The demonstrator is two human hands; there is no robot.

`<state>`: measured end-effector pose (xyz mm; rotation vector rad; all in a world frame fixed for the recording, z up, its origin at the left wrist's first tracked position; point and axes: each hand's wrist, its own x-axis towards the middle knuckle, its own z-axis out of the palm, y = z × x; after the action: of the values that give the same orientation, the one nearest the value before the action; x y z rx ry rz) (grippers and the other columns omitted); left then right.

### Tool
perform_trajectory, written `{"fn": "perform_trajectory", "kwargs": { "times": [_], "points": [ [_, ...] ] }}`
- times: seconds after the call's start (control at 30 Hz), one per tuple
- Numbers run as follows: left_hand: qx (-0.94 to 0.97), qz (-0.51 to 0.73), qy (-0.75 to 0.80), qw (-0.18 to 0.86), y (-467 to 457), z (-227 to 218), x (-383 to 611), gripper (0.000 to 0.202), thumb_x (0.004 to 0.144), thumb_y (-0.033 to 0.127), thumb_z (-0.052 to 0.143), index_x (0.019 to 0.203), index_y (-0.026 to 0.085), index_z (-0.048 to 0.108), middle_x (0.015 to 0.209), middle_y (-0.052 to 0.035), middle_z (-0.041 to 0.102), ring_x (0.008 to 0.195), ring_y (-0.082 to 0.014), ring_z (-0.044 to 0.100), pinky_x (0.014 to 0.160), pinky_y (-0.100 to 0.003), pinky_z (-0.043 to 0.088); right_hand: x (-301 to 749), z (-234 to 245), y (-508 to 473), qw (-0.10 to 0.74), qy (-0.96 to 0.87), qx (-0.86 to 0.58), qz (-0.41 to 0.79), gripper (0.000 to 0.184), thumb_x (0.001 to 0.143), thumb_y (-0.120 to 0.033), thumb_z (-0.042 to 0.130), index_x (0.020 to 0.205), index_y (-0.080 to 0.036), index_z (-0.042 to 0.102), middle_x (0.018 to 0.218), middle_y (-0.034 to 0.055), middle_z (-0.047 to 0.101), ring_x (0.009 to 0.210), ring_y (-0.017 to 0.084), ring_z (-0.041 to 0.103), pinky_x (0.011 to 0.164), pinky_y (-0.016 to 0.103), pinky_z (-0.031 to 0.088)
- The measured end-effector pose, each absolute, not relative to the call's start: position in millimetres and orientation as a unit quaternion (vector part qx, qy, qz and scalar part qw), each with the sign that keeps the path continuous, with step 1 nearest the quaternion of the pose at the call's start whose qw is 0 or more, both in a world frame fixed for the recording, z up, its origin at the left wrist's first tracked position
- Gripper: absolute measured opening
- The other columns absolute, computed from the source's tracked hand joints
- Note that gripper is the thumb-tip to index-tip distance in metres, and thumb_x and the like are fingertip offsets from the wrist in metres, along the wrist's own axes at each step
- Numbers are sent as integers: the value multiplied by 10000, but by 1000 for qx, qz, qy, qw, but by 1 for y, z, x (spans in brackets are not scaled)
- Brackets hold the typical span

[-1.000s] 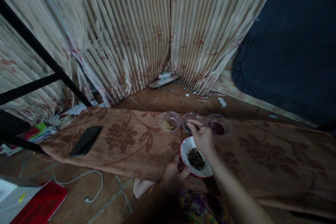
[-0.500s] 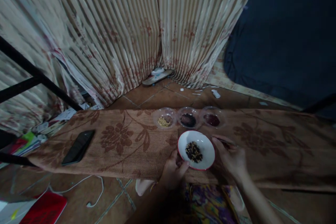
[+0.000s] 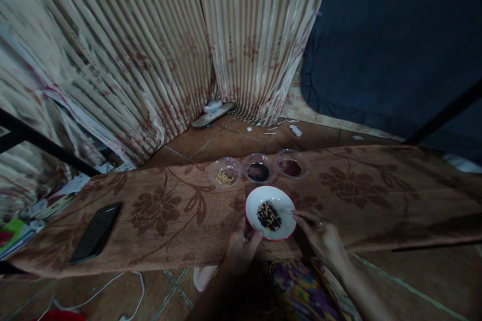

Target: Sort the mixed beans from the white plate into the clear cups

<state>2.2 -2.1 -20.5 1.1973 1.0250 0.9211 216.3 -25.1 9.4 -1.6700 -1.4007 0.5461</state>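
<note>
My left hand grips the near-left rim of a white bowl with a red edge, thumb over the rim. A mixed heap of dark and yellow beans lies inside it. My right hand is closed on thin metal tweezers, whose tips reach over the bowl's right side near the heap. Behind the bowl stand three clear plastic bowls in a row: one with yellow beans, one with black beans and one with dark red beans.
A brown flowered cloth covers the long, narrow table. On its left lies a black phone. Striped curtains hang beyond, with a skateboard on the tiled floor. Dark metal bars stand at left; a white cable lies below.
My right hand has brought the tweezers from beside the bowl to over its inside. The view has turned, shifting the table leftward. My left hand keeps its grip on the bowl.
</note>
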Motion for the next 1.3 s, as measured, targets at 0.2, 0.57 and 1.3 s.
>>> {"fn": "perform_trajectory", "kwargs": {
  "times": [0.2,0.57,1.3],
  "points": [
    [520,405,434,614,-3,-11,3,484,822,255,598,1278,168,459,1235,-88,654,1137,-228,612,1006,-360,468,216,5,-26,414,-582,-658,239,321,861,-479,532,893,-221,720,947,62,706,889,210,666,765,302,516],
    [515,405,446,610,-3,-8,4,498,811,267,607,1285,187,474,1212,-82,670,1084,-237,639,959,-369,498,213,0,-23,410,-598,-647,234,311,874,-457,521,914,-224,723,945,73,708,887,221,667,779,325,525],
    [515,410,429,619,-1,-18,0,496,796,289,629,1260,184,489,1115,-89,707,1013,-243,669,916,-354,521,214,3,-11,565,-413,-641,316,313,727,-465,692,828,-173,741,779,82,726,762,249,681,622,324,542]
  ]
}}
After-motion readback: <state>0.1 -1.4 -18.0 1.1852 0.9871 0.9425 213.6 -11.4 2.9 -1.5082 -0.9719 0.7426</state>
